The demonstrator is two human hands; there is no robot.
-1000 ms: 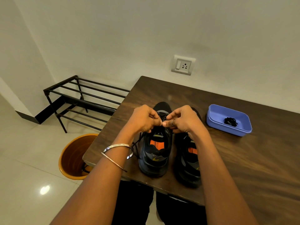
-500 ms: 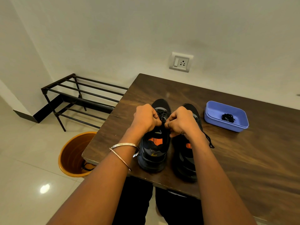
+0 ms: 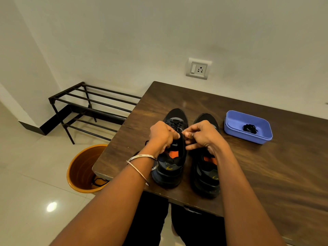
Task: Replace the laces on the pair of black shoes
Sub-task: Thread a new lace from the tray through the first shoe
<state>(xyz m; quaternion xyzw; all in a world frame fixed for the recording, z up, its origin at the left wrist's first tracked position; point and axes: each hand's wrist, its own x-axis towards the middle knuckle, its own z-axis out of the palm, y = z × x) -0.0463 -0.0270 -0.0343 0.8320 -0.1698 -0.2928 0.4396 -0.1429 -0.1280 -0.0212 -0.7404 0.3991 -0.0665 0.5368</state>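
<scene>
left shoe (image 3: 171, 153): centre of frame, on the table (image 3: 266, 174) near its lower-left edge – long axis runs toe up-frame, heel toward the viewer; partly laced at the toe end
right shoe (image 3: 205, 167): just beside it on the frame's right, parallel, same heading; its lacing is hidden by the hand
left hand (image 3: 162, 134): over the left shoe's throat, fingers curled, tips pinched together on what looks like the lace (image 3: 177, 126) (the strand itself is too thin and dark to confirm)
right hand (image 3: 202, 137): mirrors it, thumb and forefinger pinched near the left thumb, ring visible; what it pinches I cannot tell for sure
key relation: both hands meet directly above the tongue of the left shoe – the eyelets lie just below and up-frame of the fingertips, so the next threading or pull goes along the shoe's long axis; the hands are equally near
spare lace (image 3: 249, 128): small black bundle in the blue tray (image 3: 236, 134), right of the shoes, well apart from the hands
bin (image 3: 78, 167): orange, lower left on the floor, a dark lace-like loop inside
vs earlier: hands closer together and slightly higher on the shoe than half a second ago; shoes and tray unmoved
</scene>
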